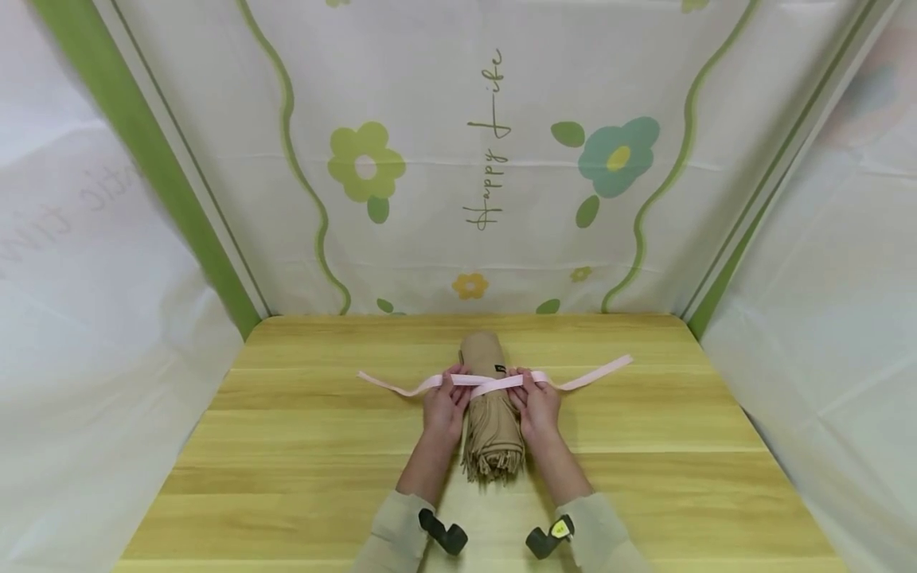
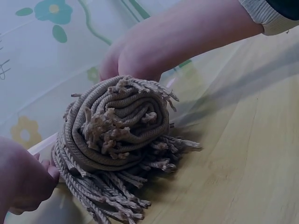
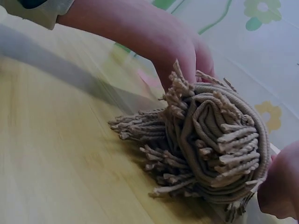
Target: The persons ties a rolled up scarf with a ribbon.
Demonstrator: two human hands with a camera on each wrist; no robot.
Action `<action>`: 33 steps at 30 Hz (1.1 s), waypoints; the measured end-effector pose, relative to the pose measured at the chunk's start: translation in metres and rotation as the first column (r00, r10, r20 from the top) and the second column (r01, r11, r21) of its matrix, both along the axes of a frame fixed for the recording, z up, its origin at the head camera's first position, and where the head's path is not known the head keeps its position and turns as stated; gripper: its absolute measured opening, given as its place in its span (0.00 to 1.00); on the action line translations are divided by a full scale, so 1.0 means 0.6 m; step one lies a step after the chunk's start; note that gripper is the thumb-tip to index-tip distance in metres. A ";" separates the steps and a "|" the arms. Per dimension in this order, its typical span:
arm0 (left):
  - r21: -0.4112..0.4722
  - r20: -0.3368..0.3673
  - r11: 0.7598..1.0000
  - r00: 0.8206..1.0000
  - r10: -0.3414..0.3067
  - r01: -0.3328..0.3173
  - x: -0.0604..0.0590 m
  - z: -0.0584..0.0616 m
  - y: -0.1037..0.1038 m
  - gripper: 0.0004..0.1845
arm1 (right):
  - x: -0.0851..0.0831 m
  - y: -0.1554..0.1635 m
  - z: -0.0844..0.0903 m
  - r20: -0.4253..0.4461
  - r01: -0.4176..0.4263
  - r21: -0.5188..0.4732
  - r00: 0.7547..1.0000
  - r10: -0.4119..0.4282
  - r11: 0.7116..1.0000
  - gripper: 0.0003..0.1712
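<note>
A rolled-up beige scarf (image 1: 494,430) lies lengthwise on the table, its fringed end toward me and a small dark label on its upper side. A pink ribbon (image 1: 598,372) goes round the roll, its two halves crossing on top. My left hand (image 1: 444,406) pinches the ribbon at the roll's left side, while on the right my right hand (image 1: 539,406) pinches the other half. Both loose ends trail outward past the hands. In the left wrist view, the spiral layers and twisted tassels of the scarf (image 2: 117,121) face the camera; the ribbon is mostly hidden there.
Light wooden table (image 1: 301,477) boards surround the scarf on all sides. A white curtain with flowers and lettering (image 1: 487,143) hangs at the table's back edge, and plain white sheets (image 1: 838,382) flank both sides. Dark wrist devices (image 1: 444,533) sit at the sleeves.
</note>
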State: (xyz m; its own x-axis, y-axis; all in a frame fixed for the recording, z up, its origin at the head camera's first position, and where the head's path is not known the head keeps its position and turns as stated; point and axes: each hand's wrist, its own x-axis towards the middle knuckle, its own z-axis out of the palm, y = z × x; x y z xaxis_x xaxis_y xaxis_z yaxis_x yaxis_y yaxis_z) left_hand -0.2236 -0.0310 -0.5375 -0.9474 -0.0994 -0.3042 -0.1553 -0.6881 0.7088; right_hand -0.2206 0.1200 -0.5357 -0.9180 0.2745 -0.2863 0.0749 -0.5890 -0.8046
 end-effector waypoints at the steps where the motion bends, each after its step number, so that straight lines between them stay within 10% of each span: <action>1: 0.006 0.003 1.000 1.000 0.003 -0.003 0.001 -0.002 0.000 0.24 | 0.001 0.000 -0.001 0.001 0.004 0.005 1.000 -0.004 1.000 0.22; 22: 0.209 0.060 0.978 0.998 -0.013 0.001 0.005 -0.008 -0.017 0.27 | 0.009 0.023 -0.015 0.059 -0.007 -0.110 0.998 0.013 0.994 0.23; 33: 0.059 0.023 0.996 0.998 0.063 -0.064 0.007 -0.015 0.006 0.26 | 0.009 0.017 -0.019 0.059 -0.035 -0.108 0.997 0.042 0.994 0.14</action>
State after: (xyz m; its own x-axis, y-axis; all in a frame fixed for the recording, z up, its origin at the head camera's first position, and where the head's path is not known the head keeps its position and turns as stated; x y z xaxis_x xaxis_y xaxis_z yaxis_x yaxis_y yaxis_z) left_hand -0.2193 -0.0273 -0.5468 -0.9330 -0.1403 -0.3314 -0.1245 -0.7383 0.6629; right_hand -0.2151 0.1299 -0.5469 -0.9070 0.2041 -0.3683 0.1466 -0.6670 -0.7305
